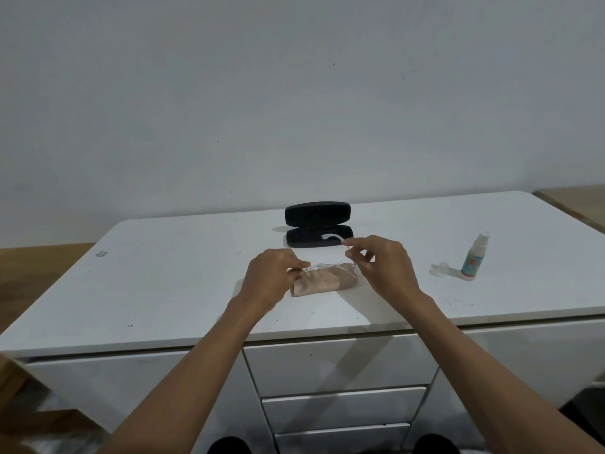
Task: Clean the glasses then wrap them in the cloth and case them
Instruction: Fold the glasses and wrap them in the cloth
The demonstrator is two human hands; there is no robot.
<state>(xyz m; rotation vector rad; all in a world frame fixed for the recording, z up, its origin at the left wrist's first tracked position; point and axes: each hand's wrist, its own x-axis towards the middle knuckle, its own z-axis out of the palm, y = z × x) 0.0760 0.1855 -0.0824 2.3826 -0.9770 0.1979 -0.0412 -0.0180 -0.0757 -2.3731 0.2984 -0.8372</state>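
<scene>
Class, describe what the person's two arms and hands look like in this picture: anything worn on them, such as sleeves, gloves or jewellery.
Both forearms are bare as far as the frame shows, with no sleeves in view. The left hand and right hand wear no gloves, and no watch, bracelet or ring can be seen.

Glasses [330,268] mostly under the cloth [322,280]; spray bottle [471,262] label unreadable.

Home room: white drawer unit [343,365], wood floor [39,267]
</scene>
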